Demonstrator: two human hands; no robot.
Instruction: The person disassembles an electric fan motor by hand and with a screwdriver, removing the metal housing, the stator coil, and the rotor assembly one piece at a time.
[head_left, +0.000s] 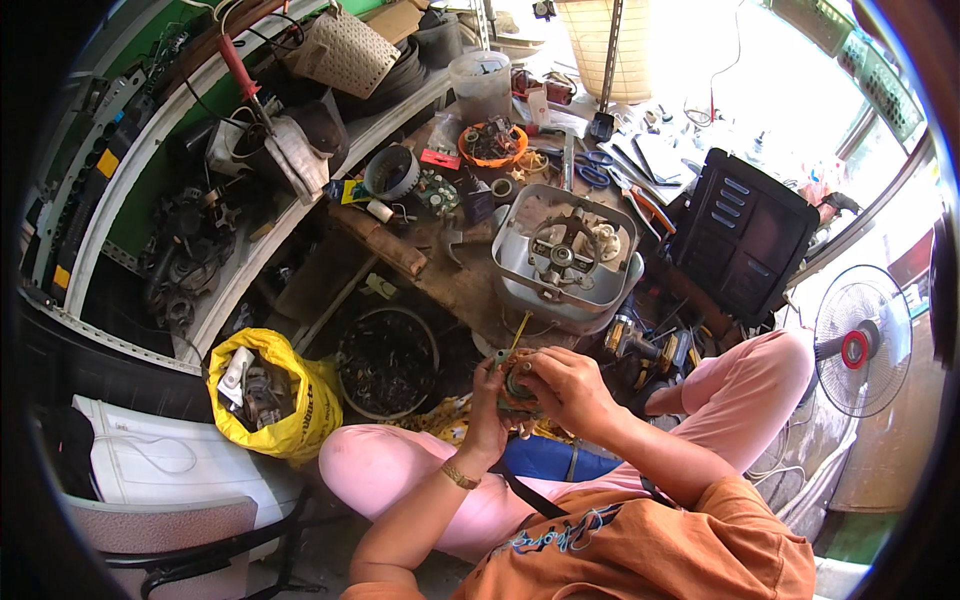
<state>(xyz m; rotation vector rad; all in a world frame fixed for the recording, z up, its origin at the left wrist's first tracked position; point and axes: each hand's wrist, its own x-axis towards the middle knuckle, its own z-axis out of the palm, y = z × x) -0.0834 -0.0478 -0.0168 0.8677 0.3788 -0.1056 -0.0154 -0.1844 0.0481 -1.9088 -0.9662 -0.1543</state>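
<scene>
My left hand (487,408) and my right hand (568,388) meet low in front of me, fingers closed round a small round greenish part (517,385). The part looks like a piece of a small motor, but fingers cover much of it. A thin yellow rod or lead (521,328) sticks up from between the hands; which end belongs to what is hidden. Just beyond the hands, on the workbench (445,285), stands a grey metal appliance housing (507,243) with a spoked metal bracket (563,254) inside and a pale clump beside it.
Right of the housing lie a cordless drill (628,338) and an open black case (745,235). Blue-handled scissors (594,170) and an orange bowl (493,145) of small parts sit behind. A yellow bag (318,390), a bin of scraps (388,362) and a fan (862,342) flank me.
</scene>
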